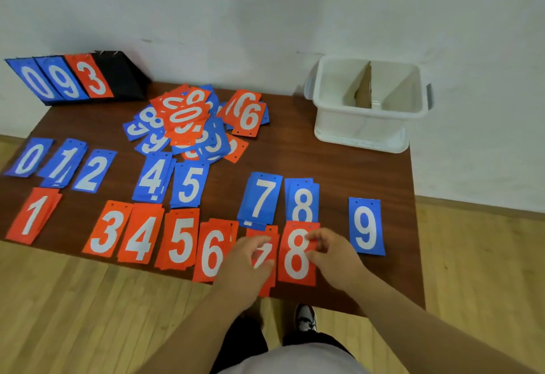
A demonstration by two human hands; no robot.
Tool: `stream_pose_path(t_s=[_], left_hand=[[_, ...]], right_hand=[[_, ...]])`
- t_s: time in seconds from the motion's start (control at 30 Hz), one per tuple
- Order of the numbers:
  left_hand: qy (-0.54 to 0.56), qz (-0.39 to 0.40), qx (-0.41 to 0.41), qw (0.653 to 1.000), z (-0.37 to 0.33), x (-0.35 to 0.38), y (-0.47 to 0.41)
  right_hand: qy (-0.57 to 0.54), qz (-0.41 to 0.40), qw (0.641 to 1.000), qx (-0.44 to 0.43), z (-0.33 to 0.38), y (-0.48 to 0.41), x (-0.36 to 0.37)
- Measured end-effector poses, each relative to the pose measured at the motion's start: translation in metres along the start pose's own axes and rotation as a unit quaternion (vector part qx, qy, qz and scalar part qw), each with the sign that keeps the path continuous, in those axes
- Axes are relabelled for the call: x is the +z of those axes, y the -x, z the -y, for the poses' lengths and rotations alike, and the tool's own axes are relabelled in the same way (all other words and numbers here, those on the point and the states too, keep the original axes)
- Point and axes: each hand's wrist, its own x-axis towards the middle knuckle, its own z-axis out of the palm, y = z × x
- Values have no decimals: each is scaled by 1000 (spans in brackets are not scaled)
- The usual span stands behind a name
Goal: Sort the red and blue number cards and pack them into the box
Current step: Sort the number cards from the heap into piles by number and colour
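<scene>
The number cards lie in 2 rows along the near half of the surface [324,173]. The blue row [88,174] is farther and the red row [107,235] nearer, each pile with its long axis running near to far and its digit upright towards the person. Behind them, in the middle, an unsorted heap [188,120] points every way, red and blue overlapping.

These look like thin, light plastic sheets, stiff enough to keep flat but smooth, so piles will likely slide and fan out. A flat card is probably easiest to lift by a long edge, or by dragging it to the surface's near lip. A pile wants squaring before it is pinched across its width.

The left hand [247,258] curls over the red 7 [262,254], fingers and thumb gripping it. Just to the right, the right hand [336,255] pinches the right edge of the red 8 [296,252], which overlaps the blue 8 pile [303,202]. Farther right lies a single blue 9 [365,226].

The box [354,126] stands at the far right corner, open-topped with a cardboard divider, holding no cards that I can see.
</scene>
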Motion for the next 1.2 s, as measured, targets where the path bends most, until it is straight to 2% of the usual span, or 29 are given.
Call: stream_pose_path(t_s=[0.13,0.27,0.43,0.5,0.63,0.83,1.0,1.2], left_hand=[[-83,-33,7,996,16,-15,1],[-150,-84,3,985,31,-33,2],[-168,-125,-8,978,51,-57,0],[-179,-144,-7,973,58,-69,-3],[-214,-159,2,964,73,-105,-21],[-253,-175,23,951,104,-188,-99],[-293,-150,36,944,123,-271,-187],[-289,-104,15,952,150,-356,-270]], right_hand=[[131,28,991,28,-32,-1,15],[290,23,956,28,-30,-6,16],[330,30,939,86,4,-19,-1],[312,25,947,72,21,-30,-9],[246,-57,968,2,72,-49,-10],[195,-89,975,-51,153,-97,32],[158,-137,978,-12,223,-145,81],[134,-170,975,47,267,-210,112]])
